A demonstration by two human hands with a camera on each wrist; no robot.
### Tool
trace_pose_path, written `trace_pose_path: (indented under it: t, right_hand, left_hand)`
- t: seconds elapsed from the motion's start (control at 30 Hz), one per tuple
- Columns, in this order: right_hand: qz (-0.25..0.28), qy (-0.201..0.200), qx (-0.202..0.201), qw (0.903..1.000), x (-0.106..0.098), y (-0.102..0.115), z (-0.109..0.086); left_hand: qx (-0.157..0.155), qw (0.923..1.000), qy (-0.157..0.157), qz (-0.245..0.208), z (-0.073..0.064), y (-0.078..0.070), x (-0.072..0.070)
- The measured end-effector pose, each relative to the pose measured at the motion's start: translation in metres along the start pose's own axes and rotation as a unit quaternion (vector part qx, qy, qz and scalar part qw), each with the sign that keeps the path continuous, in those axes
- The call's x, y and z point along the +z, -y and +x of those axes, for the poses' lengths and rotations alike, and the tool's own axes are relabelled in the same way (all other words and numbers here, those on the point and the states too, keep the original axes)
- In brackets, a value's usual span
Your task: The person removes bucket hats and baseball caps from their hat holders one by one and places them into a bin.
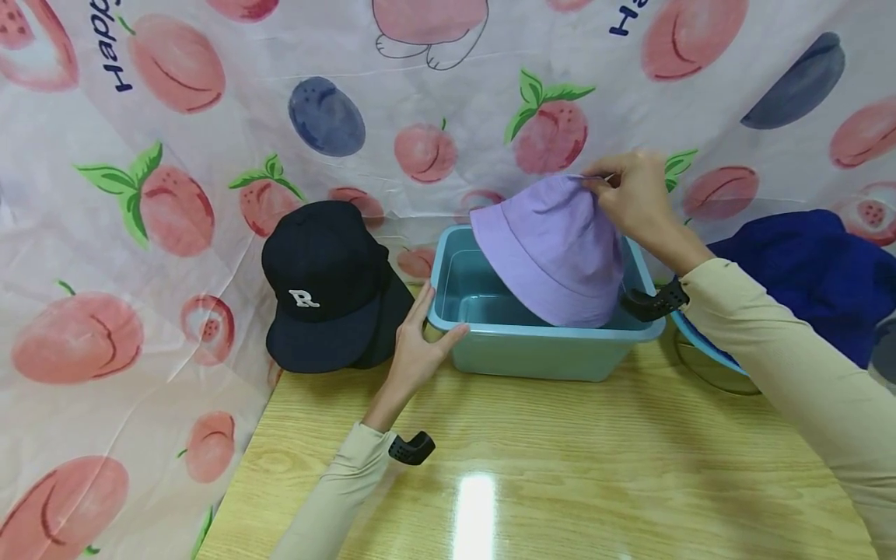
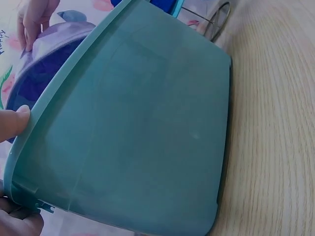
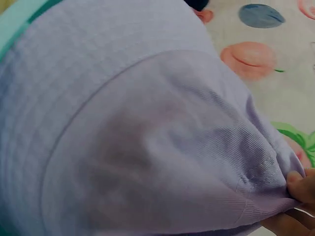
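Observation:
In the head view my right hand (image 1: 633,190) pinches the crown of a lilac bucket hat (image 1: 553,241). The hat hangs tilted, its brim partly inside a teal plastic bin (image 1: 525,354). Fabric bunches between thumb and fingers (image 3: 295,184) in the right wrist view. My left hand (image 1: 420,346) rests against the bin's left front corner, fingers straight along the end and thumb on the front rim. From the left wrist, the bin wall (image 2: 142,123) fills the view, with the thumb (image 2: 19,120) at its rim; the hat's dark inside (image 2: 42,73) shows beyond.
Dark caps (image 1: 318,288), the front one bearing a white R, sit left of the bin. At right, a dark blue fabric item (image 1: 819,272) lies in a blue-rimmed container (image 1: 710,346), partly behind my right arm. A fruit-print cloth (image 1: 210,257) backs the wooden table (image 1: 560,459).

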State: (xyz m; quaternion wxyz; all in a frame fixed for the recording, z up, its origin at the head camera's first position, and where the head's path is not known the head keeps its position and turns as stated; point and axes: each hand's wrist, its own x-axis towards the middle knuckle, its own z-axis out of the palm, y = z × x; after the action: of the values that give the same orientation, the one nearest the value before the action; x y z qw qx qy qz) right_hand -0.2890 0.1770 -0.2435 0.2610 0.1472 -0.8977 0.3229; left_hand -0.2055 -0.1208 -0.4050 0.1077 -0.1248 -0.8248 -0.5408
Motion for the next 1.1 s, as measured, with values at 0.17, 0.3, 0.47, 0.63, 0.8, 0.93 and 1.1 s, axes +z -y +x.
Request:
trace_pose_path:
  t: [0.17,0.3,0.47,0.63,0.8,0.93,1.1]
  right_hand:
    - [-0.011,0.005,-0.021,0.9997,0.011,-0.005,-0.01]
    - [-0.012,0.027,-0.055,0.998,0.016,-0.01,-0.016]
    - [-0.012,0.064,-0.078,0.9949,0.022,-0.012,-0.021]
    - [-0.008,0.091,-0.101,0.9907,0.028,-0.01,-0.023]
    - [-0.003,0.125,-0.124,0.9844,0.034,-0.007,-0.026]
    - [-0.003,0.144,-0.134,0.9804,0.039,-0.008,-0.029]
    - [-0.001,0.175,-0.137,0.9749,0.047,-0.011,-0.033]
  left_hand:
    - [0.0,1.0,0.003,-0.004,0.001,0.0,0.0]
    - [-0.001,1.0,0.003,-0.003,0.001,-0.001,0.001]
    - [-0.008,1.0,0.002,-0.001,0.001,-0.004,0.001]
    - [-0.014,0.9999,0.004,0.0,0.001,-0.004,0.0]
    - [-0.012,0.9999,0.003,-0.004,0.001,-0.004,0.0]
    - [-0.006,1.0,0.004,-0.002,0.001,-0.005,0.0]
    - [-0.002,1.0,0.005,0.004,0.001,-0.004,0.001]
